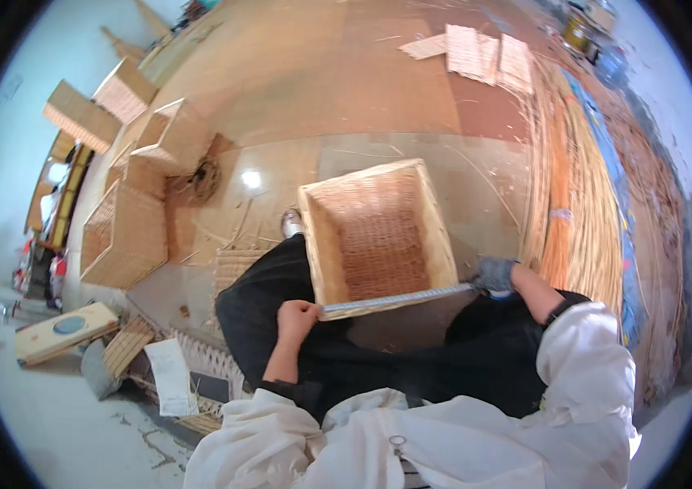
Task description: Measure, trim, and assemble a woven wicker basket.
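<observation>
taking the open basket as the middle of the clock, a cream box (69,330) lies far out between eight and nine, with more wicker baskets (138,236) grouped from nine to ten. a white paper (171,379) sits at eight. the bare left hand (297,316) is between seven and eight, thumb and fingers pinching one end of a pale tape (399,299) at the near left corner. the open wicker basket (383,220) stands between the black-trousered legs, its mouth facing up; the tape runs taut along its near rim. flat woven panels (464,53) lie at one o'clock. between three and four, the grey-gloved right hand (496,275) has its fingers curled around the tape's other end, just beyond the rim. straw-coloured strips (595,204) are bundled near three.
</observation>
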The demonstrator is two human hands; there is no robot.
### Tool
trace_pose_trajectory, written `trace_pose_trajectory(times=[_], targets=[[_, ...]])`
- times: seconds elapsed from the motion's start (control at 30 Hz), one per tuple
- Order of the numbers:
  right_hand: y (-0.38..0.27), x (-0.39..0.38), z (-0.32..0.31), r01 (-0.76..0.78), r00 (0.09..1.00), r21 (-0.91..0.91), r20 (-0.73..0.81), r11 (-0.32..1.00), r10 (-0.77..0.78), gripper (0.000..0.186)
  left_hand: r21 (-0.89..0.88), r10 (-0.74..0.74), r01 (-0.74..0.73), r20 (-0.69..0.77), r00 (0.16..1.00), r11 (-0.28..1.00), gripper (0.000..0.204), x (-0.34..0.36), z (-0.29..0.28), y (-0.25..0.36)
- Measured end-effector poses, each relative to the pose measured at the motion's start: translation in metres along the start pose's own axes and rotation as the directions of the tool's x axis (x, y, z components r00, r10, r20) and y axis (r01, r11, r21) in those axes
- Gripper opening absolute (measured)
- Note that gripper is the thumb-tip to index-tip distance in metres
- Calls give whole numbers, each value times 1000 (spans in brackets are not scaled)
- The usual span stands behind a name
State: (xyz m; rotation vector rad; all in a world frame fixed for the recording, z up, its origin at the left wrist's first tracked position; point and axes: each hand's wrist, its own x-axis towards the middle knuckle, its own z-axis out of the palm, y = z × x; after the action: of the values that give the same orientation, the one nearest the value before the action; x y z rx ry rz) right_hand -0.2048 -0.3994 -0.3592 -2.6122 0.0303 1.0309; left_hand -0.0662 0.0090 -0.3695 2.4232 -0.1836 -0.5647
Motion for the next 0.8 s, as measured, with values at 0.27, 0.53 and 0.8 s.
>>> trace_pose_trajectory(times=[0.27,0.53,0.8], targets=[[-1,-23,-18,262,960,450,-31,853,-279,20,-84,-101,134,314,944,987,21,25,-59,37],[10,33,-116,171,870,-9,-469,985,-155,24,-275,-32,39,30,999,961,28,167,-53,42],[16,74,-152,-236,854,73,-461,969,243,30,-86,7,-29,-247,969,996,27,204,-25,46]])
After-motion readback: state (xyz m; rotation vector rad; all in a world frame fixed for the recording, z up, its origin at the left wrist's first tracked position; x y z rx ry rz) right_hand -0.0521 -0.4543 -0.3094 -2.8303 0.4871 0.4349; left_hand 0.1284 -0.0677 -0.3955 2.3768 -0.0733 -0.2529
